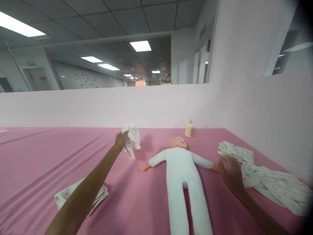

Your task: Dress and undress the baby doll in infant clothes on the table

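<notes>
Both arms come into view bare from the near edge up to the left hand (120, 141) and the right hand (231, 176), with no sleeve, glove, watch, ring or band showing on either forearm, wrist or finger, and both forearms look slim and long.

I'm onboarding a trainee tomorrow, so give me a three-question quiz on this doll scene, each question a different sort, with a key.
1. True or false: the left hand grips a small crumpled white cloth above the pink sheet.
2. What stands by the wall behind the baby doll? A) bottle B) cup C) box
3. Fill in: the right hand is beside the doll's ____.

Key: 1 true; 2 A, the cream bottle; 3 hand, near the patterned garments.
</notes>
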Action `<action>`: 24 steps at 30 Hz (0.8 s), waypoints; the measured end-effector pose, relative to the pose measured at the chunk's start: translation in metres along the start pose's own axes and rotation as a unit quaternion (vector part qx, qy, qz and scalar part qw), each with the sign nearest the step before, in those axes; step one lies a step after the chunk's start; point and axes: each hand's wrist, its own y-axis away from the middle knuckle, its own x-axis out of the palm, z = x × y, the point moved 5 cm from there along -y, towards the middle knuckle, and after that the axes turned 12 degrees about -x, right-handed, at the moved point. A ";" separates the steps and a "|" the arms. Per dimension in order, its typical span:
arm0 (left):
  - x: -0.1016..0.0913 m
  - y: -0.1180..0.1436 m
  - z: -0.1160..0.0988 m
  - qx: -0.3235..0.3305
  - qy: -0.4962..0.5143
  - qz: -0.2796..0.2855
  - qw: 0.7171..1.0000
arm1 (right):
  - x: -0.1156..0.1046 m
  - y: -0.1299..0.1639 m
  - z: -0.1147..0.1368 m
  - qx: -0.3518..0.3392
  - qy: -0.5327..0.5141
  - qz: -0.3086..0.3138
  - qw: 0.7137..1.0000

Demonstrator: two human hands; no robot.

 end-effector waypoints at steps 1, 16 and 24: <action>-0.011 0.006 -0.009 0.000 0.037 0.012 0.999 | -0.004 -0.003 0.016 0.008 -0.020 -0.008 1.000; -0.068 0.272 -0.039 -0.033 0.308 0.343 0.887 | -0.030 -0.011 0.294 -0.210 -0.361 0.209 0.884; -0.110 0.236 -0.002 -0.022 0.166 0.182 0.969 | -0.071 -0.051 0.236 0.172 -0.484 0.146 0.846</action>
